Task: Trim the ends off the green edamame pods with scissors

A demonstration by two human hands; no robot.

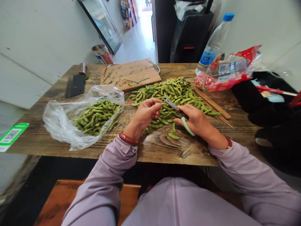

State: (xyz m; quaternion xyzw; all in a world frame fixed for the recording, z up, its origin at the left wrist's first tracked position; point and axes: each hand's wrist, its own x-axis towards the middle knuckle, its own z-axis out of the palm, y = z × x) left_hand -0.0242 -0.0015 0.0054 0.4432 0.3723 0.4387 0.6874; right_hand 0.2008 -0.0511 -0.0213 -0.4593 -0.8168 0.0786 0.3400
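A: Starting far left. See what?
B: Clear bag [56,125] on the counter [35,131], just left of the left hand [145,113], with bagged pods [97,116] inside. Leave within easy reach.
A: Left grip?
B: Thumb and fingertips pressed together, pinching, by the look of it, a pod [159,104]. Too small to be sure. Probably mid-snip work: pinch well back, expose only the tip.
A: Right of that pinch?
B: Scissors [173,106], tips pointing toward the left hand. Cannot tell the blade gap. Angle past the fingertips, never across. Take one small bite, square to the pod.
A: Supply?
B: Check the pile [178,91], just beyond both hands. Pull from the near edge. Also spot a loose pod [173,136], nearer than the right hand [196,119].
A: Right grip?
B: Curled around the pale green handles. Avoid bumping the wooden sticks [211,102], just beyond that hand.
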